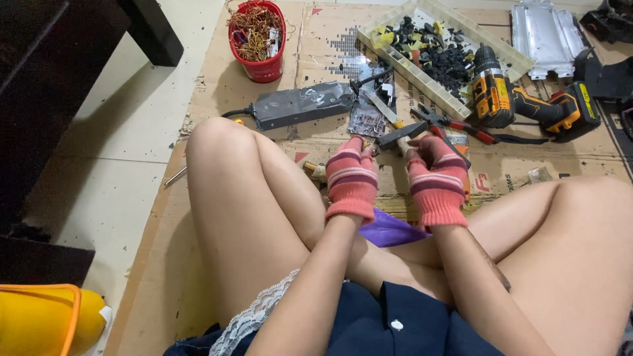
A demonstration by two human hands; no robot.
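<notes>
My left hand (351, 177) and my right hand (436, 179) both wear pink striped fingerless gloves and hover over the cardboard (316, 53) in front of my crossed legs. My right hand grips the handle of a hammer (399, 136), whose dark head points left, just above my left fingertips. My left fingers are curled around a small part (366, 146) below the hammer head; most of it is hidden. A wooden-handled tool (315, 171) lies just left of my left hand.
Red-handled pliers (456, 122), a yellow and black drill (521, 104), a white tray of black scraps (443, 56), a grey power box (302, 104), a circuit board (368, 120) and a red bucket of copper wire (258, 41) lie ahead. A metal plate (546, 31) sits far right.
</notes>
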